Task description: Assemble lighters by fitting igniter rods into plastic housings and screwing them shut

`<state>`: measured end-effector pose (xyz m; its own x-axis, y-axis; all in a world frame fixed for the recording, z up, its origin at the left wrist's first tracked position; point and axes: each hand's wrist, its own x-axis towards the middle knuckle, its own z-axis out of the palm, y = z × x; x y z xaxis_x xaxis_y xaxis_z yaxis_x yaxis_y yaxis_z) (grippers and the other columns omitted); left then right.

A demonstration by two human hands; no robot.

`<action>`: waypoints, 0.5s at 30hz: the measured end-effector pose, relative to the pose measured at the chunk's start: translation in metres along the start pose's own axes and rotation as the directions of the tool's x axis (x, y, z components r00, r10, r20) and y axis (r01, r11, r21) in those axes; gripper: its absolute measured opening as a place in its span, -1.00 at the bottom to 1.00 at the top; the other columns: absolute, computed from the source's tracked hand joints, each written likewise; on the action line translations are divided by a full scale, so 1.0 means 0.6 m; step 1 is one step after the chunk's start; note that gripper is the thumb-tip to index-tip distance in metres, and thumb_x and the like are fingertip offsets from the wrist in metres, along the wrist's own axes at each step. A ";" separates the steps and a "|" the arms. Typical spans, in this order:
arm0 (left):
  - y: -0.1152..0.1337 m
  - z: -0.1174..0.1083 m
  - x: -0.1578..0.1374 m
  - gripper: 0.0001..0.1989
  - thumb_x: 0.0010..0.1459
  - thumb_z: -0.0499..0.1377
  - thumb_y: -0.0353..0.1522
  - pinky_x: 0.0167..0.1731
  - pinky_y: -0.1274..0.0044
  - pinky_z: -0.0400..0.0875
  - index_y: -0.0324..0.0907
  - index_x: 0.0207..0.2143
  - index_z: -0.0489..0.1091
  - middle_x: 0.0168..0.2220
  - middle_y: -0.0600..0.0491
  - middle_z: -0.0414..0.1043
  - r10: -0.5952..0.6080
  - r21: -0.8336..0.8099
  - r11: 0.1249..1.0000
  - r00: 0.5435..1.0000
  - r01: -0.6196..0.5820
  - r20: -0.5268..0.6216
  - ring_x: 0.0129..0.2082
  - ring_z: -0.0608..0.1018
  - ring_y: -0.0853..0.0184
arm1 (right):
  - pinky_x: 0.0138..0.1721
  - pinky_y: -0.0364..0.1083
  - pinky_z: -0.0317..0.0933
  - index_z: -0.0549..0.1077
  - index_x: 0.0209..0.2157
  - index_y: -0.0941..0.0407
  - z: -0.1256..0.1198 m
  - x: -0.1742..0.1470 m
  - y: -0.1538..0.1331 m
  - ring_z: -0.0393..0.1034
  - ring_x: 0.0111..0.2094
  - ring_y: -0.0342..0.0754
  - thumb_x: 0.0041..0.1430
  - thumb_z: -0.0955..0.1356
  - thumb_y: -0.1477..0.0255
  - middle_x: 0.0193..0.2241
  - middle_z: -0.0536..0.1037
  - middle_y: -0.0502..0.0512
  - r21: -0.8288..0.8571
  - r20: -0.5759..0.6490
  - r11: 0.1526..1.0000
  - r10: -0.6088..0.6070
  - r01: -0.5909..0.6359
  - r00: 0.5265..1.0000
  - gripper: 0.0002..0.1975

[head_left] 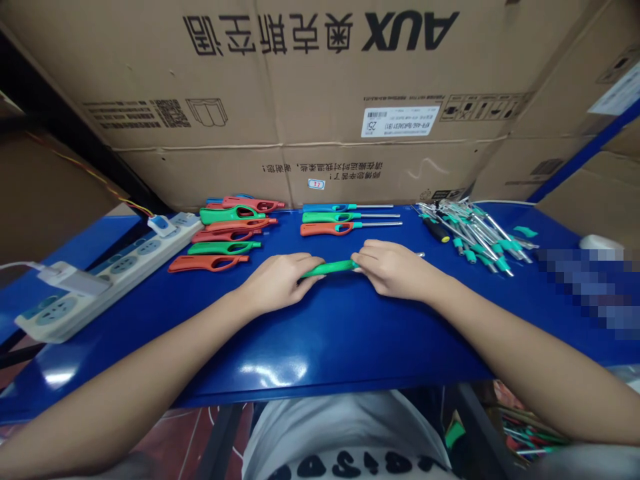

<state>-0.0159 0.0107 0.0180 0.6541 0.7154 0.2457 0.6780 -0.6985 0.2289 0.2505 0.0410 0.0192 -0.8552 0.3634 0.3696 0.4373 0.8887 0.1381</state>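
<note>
Over the middle of the blue table, both of my hands are closed on one green gas lighter (333, 267). My left hand (283, 280) wraps its handle end. My right hand (393, 268) grips the nozzle end, and a short metal tip (421, 254) pokes out past it. Just beyond lie three lighters with metal nozzles: a blue one (325, 208), a green one (327, 217) and an orange one (325, 229). To the left lies a stack of red, orange and green lighter handles (220, 248). A pile of metal nozzles with teal collars (480, 233) lies to the right.
A white power strip (125, 267) with plugs runs along the table's left side. Beside the nozzle pile lies a black and yellow screwdriver (436, 228). A large cardboard sheet (300, 100) stands as a wall behind. A white object (601, 243) sits at the far right.
</note>
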 end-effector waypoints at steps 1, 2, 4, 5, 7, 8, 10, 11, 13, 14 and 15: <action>0.002 0.001 0.001 -0.71 0.38 0.07 -0.30 -0.21 0.44 0.47 -0.20 0.05 0.45 -0.13 -0.07 0.57 -0.008 0.050 0.999 1.000 0.008 0.019 -0.19 0.62 0.18 | -0.30 -0.06 0.16 0.51 -0.27 0.25 -0.003 0.001 0.000 0.29 -0.35 0.01 0.36 0.25 0.51 -0.43 0.52 0.21 0.054 0.081 0.997 0.049 -0.053 0.996 -0.78; 0.005 0.002 0.002 -0.70 0.39 0.07 -0.30 -0.21 0.43 0.48 -0.19 0.08 0.43 -0.11 -0.07 0.55 -0.018 0.090 0.996 0.999 0.014 0.038 -0.19 0.62 0.17 | -0.29 -0.07 0.15 0.51 -0.29 0.22 -0.007 0.003 0.001 0.31 -0.34 0.00 0.35 0.27 0.48 -0.43 0.52 0.19 0.106 0.165 0.988 0.092 -0.111 0.982 -0.80; 0.014 0.003 0.003 -0.65 0.40 0.07 -0.28 -0.19 0.42 0.50 -0.17 0.15 0.39 -0.09 -0.06 0.52 -0.021 0.136 0.991 0.998 0.012 0.066 -0.16 0.61 0.17 | -0.28 -0.08 0.13 0.49 -0.31 0.18 -0.015 0.003 0.007 0.36 -0.30 0.00 0.32 0.30 0.44 -0.39 0.53 0.16 0.179 0.303 0.959 0.159 -0.220 0.940 -0.84; 0.019 0.003 0.003 -0.62 0.40 0.06 -0.25 -0.16 0.40 0.51 -0.16 0.19 0.35 -0.07 -0.06 0.51 -0.016 0.149 0.989 0.997 0.005 0.072 -0.13 0.60 0.16 | -0.29 -0.09 0.12 0.48 -0.31 0.16 -0.020 0.002 0.012 0.37 -0.28 0.00 0.30 0.31 0.42 -0.37 0.54 0.15 0.198 0.349 0.943 0.187 -0.267 0.918 -0.85; 0.028 0.003 0.000 -0.56 0.40 0.06 -0.22 -0.09 0.37 0.50 -0.20 0.24 0.30 -0.04 -0.09 0.48 0.006 0.164 0.986 0.997 -0.019 0.079 -0.06 0.56 0.13 | -0.32 -0.11 0.10 0.47 -0.30 0.14 -0.028 -0.005 0.026 0.37 -0.29 -0.01 0.28 0.33 0.38 -0.34 0.54 0.12 0.221 0.425 0.908 0.238 -0.355 0.873 -0.87; 0.031 0.003 -0.002 -0.54 0.40 0.06 -0.20 -0.07 0.35 0.50 -0.21 0.25 0.28 -0.03 -0.11 0.47 0.009 0.167 0.986 0.996 -0.023 0.085 -0.04 0.55 0.12 | -0.34 -0.11 0.09 0.47 -0.31 0.13 -0.032 -0.009 0.034 0.36 -0.32 -0.03 0.26 0.33 0.36 -0.35 0.54 0.11 0.234 0.464 0.888 0.257 -0.397 0.848 -0.86; 0.037 0.004 -0.006 -0.52 0.39 0.08 -0.20 -0.06 0.33 0.50 -0.24 0.25 0.29 -0.02 -0.13 0.45 -0.001 0.163 0.987 0.995 -0.015 0.099 -0.03 0.54 0.11 | -0.38 -0.13 0.10 0.47 -0.34 0.12 -0.040 -0.019 0.051 0.34 -0.39 -0.07 0.24 0.35 0.29 -0.38 0.52 0.08 0.282 0.543 0.839 0.261 -0.466 0.798 -0.81; 0.039 0.005 -0.008 -0.53 0.38 0.08 -0.20 -0.07 0.32 0.51 -0.25 0.24 0.30 -0.02 -0.13 0.44 -0.015 0.158 0.987 0.995 -0.002 0.103 -0.04 0.53 0.10 | -0.38 -0.13 0.12 0.47 -0.34 0.12 -0.044 -0.024 0.060 0.34 -0.39 -0.07 0.22 0.37 0.23 -0.38 0.52 0.07 0.313 0.573 0.812 0.252 -0.492 0.780 -0.77; 0.042 0.007 -0.011 -0.55 0.37 0.09 -0.22 -0.07 0.30 0.52 -0.26 0.20 0.34 -0.03 -0.14 0.43 -0.040 0.143 0.989 0.995 0.026 0.095 -0.05 0.53 0.09 | -0.34 -0.13 0.20 0.50 -0.29 0.12 -0.052 -0.033 0.079 0.39 -0.34 -0.04 0.16 0.40 0.12 -0.34 0.55 0.09 0.361 0.621 0.745 0.256 -0.560 0.741 -0.67; 0.044 0.008 -0.012 -0.57 0.37 0.10 -0.24 -0.06 0.29 0.51 -0.27 0.19 0.36 -0.03 -0.14 0.43 -0.047 0.134 0.990 0.995 0.035 0.083 -0.05 0.52 0.09 | -0.30 -0.12 0.23 0.51 -0.25 0.12 -0.056 -0.037 0.089 0.42 -0.30 -0.02 0.15 0.40 0.08 -0.32 0.57 0.10 0.346 0.628 0.719 0.300 -0.603 0.718 -0.63; 0.046 0.009 -0.012 -0.58 0.36 0.11 -0.25 -0.05 0.28 0.51 -0.28 0.17 0.37 -0.03 -0.15 0.43 -0.050 0.121 0.992 0.996 0.041 0.069 -0.04 0.52 0.09 | -0.26 -0.10 0.25 0.52 -0.23 0.12 -0.059 -0.042 0.099 0.45 -0.26 0.01 0.16 0.39 0.07 -0.28 0.58 0.13 0.284 0.609 0.705 0.391 -0.650 0.690 -0.61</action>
<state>-0.0003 -0.0135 0.0172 0.6409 0.7489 0.1684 0.7401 -0.6611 0.1233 0.3078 0.0749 0.0507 -0.5891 0.7682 -0.2505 0.7848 0.4702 -0.4037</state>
